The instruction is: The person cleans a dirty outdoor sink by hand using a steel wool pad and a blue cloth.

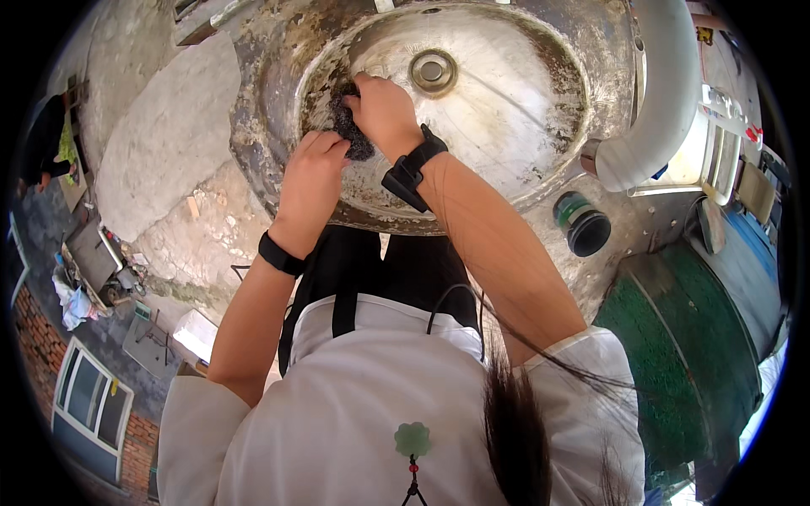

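Observation:
A dark steel-wool scouring pad (350,126) rests against the left inner wall of a round, stained metal basin (500,107). My right hand (381,114) grips the pad's upper part, thumb and fingers bent over it. At the pad's lower left, my left hand (315,171) pinches its edge with the fingertips. Brown and black grime coats the basin wall around both hands. A round metal drain fitting (433,71) sits in the basin floor, up and to the right of my right hand. The pad's underside is hidden.
A thick pale pipe (658,107) bends down at the basin's right. Below it a black-and-green cylindrical container (581,224) is on the concrete floor (171,126). Dark green sheeting (677,316) covers something at lower right. A person in dark clothes (47,139) is at far left.

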Available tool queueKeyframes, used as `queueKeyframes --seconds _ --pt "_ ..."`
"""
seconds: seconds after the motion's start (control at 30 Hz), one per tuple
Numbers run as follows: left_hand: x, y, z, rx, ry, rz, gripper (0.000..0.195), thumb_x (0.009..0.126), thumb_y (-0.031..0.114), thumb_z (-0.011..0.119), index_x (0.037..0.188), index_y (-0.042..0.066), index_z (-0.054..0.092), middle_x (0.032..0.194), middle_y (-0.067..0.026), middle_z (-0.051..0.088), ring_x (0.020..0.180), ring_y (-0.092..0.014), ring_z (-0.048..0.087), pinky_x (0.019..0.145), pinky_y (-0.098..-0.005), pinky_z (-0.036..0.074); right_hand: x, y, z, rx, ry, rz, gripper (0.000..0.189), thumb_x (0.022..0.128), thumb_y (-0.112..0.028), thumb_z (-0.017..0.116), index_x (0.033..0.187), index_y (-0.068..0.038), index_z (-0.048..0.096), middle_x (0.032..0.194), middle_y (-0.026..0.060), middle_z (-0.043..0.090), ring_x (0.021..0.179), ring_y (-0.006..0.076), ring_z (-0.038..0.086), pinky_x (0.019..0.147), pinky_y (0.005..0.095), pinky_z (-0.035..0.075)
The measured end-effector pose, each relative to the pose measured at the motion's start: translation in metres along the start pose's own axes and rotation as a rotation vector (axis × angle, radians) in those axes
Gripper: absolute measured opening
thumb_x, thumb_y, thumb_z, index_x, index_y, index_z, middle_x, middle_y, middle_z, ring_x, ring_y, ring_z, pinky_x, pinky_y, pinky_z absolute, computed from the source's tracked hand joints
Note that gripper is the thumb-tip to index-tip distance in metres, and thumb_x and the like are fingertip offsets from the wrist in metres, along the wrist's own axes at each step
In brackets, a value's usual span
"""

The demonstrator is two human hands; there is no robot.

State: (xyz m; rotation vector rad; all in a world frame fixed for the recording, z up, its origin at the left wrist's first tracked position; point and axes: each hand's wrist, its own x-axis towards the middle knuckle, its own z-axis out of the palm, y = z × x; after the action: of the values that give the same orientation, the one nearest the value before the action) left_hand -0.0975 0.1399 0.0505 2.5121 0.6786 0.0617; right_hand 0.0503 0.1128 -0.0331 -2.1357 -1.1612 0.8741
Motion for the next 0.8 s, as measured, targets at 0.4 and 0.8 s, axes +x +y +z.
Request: queueKeyframes --seconds 0.4,0.8 --pt "-0.015 0.012 0.006 -0.007 -0.030 -0.018 0.018 0.075 0.002 0.069 0.092 -0.003 0.065 0.095 -0.0139 0.061 0.093 -0.031 0.057 0.084 -0.0381 0.048 -0.009 0.005 -0.001 0.017 -0.059 -0.026 0.021 0.077 -0.022 0.072 0.082 -0.003 0.065 0.079 0.0181 0.065 0.082 0.0368 0.064 0.072 0.0472 0.051" --pt "-0.029 0.020 0.003 -0.091 -0.082 -0.095 0.023 0.072 -0.006 0.064 0.095 -0.004 0.066 0.095 -0.0153 0.061 0.092 -0.033 0.057 0.081 -0.0395 0.048 -0.023 -0.005 0.000 0.034 -0.170 -0.081 0.020 0.079 -0.021 0.069 0.083 -0.002 0.063 0.078 0.0209 0.064 0.081 0.0401 0.062 0.072 0.0489 0.049"
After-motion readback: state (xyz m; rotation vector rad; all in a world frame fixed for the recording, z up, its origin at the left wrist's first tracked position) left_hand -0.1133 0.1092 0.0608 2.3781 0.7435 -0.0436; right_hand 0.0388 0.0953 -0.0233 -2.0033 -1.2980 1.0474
